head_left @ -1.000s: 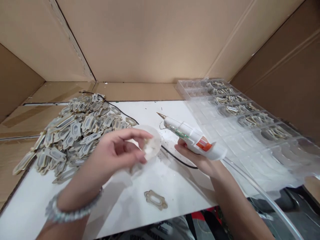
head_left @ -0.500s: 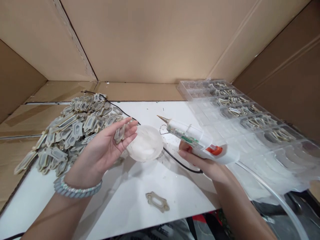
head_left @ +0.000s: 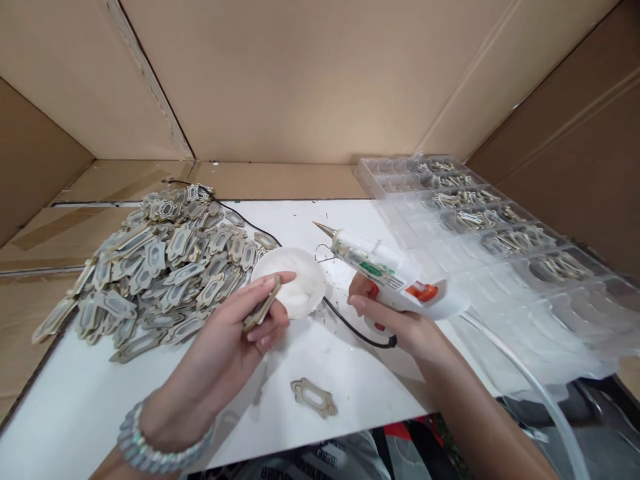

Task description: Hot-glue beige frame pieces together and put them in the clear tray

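Observation:
My left hand (head_left: 250, 320) holds a few thin frame-shaped pieces (head_left: 263, 308), stacked edge-on between thumb and fingers, partly hidden by them. Behind its fingertips lies a round whitish dish (head_left: 305, 280). My right hand (head_left: 385, 310) is wrapped around a white glue gun (head_left: 395, 270) with orange parts, its metal nozzle pointing up and left over the table. A clear glue stick (head_left: 530, 373) trails from the gun's back end. One ornate frame-shaped piece (head_left: 314, 398) with a long oval opening lies alone near the table's front edge.
A large heap of similar frame-shaped pieces (head_left: 165, 267) covers the left of the white table (head_left: 280, 427). Along the right stands a clear compartment tray (head_left: 480, 267) with small metallic-looking pieces in its far sections. A black cord (head_left: 353, 327) runs behind the dish. Cardboard walls (head_left: 300, 80) enclose the back and sides.
My left hand has come down and right, away from the heap, and turned with its fingers closing round the pieces. My right hand and the glue gun have shifted slightly left.

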Available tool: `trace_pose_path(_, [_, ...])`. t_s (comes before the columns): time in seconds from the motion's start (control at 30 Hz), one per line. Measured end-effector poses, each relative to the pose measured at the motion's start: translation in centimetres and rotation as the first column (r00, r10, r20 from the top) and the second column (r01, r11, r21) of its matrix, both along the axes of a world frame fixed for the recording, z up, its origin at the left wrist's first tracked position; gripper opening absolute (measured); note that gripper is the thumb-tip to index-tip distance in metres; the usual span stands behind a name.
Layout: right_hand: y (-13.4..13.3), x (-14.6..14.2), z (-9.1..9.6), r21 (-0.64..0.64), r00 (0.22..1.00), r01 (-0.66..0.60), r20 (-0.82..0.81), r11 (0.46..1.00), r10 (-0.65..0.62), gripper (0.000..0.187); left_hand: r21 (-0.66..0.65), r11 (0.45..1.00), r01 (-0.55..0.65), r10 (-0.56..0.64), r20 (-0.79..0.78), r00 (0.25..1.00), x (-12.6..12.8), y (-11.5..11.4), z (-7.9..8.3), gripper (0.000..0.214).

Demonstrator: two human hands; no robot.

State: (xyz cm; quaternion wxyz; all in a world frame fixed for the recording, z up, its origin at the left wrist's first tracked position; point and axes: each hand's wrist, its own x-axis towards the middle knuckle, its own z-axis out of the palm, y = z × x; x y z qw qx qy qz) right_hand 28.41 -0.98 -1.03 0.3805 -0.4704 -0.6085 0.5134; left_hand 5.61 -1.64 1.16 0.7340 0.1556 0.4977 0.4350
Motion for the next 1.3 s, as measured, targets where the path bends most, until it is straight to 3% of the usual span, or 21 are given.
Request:
trace_pose_path(0.13, [0.0, -0.5, -0.6, -0.117, 0.987, -0.009, -0.163, 0.993, -0.01, 0.036, 0.121, 0.979, 0.163, -0.156, -0.066, 0.986, 2.6, -1.0, -1.3, 0.046])
trace_pose_path(0.27, [0.0, -0.6, -1.1, -0.113, 0.951, -0.009, -0.307, 0.994, -0.026, 0.037, 0.365, 0.889, 0.276, -0.181, -0.275, 0.944, 5.4, -1.4, -2.2, 0.048])
trace_pose_path(0.5, [0.3, -1.0, -1.0, -0.151, 0.879, 0.066, -0.459, 0.986, -0.129, 0.035, 0.693, 0.624, 0.361, 0.167, -0.569, 0.805, 7.3, -1.9, -2.9, 0.031])
trace_pose_path(0.6, [0.4, -1.1, -0.7, -0.193, 0.85, 0.055, -0.506, 0.98, -0.147, 0.039, 0.706, 0.554, 0.441, 0.231, -0.639, 0.733, 7.0, -1.7, -3.1, 0.031])
trace_pose_path(0.83, [0.3, -1.6, -0.4, -0.263, 0.821, 0.056, -0.537, 0.963, -0.194, 0.043, 0.65, 0.491, 0.58, 0.275, -0.747, 0.605, 6.2, -1.1, -2.6, 0.032])
trace_pose_path(1.07, [0.5, -1.5, -0.5, -0.281, 0.85, 0.094, -0.477, 0.955, -0.224, 0.043, 0.573, 0.449, 0.685, 0.243, -0.816, 0.524, 5.6, -0.7, -2.2, 0.036])
trace_pose_path(1.17, [0.5, -1.4, -0.5, -0.267, 0.875, 0.113, -0.43, 0.957, -0.224, 0.041, 0.545, 0.402, 0.736, 0.261, -0.838, 0.479, 5.4, -0.3, -2.1, 0.041])
trace_pose_path(1.23, [0.6, -1.4, -0.4, -0.25, 0.877, 0.126, -0.425, 0.96, -0.225, 0.04, 0.545, 0.362, 0.756, 0.27, -0.838, 0.474, 5.1, 0.0, -1.8, 0.044])
trace_pose_path(1.3, [0.6, -1.5, -0.4, -0.221, 0.873, 0.138, -0.434, 0.965, -0.224, 0.038, 0.566, 0.366, 0.739, 0.275, -0.824, 0.495, 4.8, 0.3, -1.6, 0.046])
